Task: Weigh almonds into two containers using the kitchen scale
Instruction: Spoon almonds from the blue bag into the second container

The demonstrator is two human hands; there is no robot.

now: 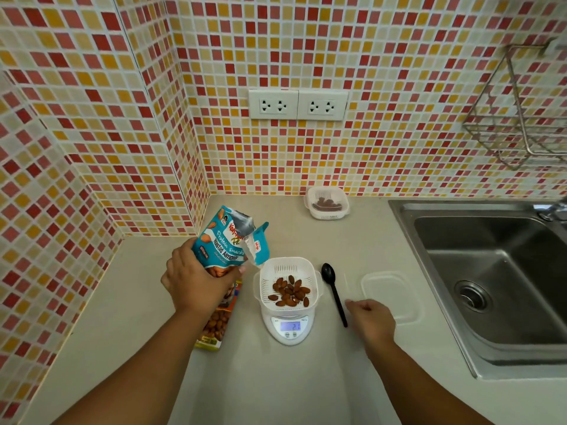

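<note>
My left hand [196,277] grips the almond bag [225,243] tilted over the container [288,282] on the scale [290,328] to pour slowly, while my right hand [372,320] rests loosely curled and empty beside the spoon [334,289].

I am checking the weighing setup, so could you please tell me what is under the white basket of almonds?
The kitchen scale, its display lit. The white basket covers its platform.

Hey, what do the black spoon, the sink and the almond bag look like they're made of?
Black spoon: likely plastic; thin, uniform, slightly glossy black. Sink: stainless steel by its look; brushed grey surface with soft reflections. Almond bag: printed plastic film with a silvery foil-like lining showing at its torn-open top.
</note>
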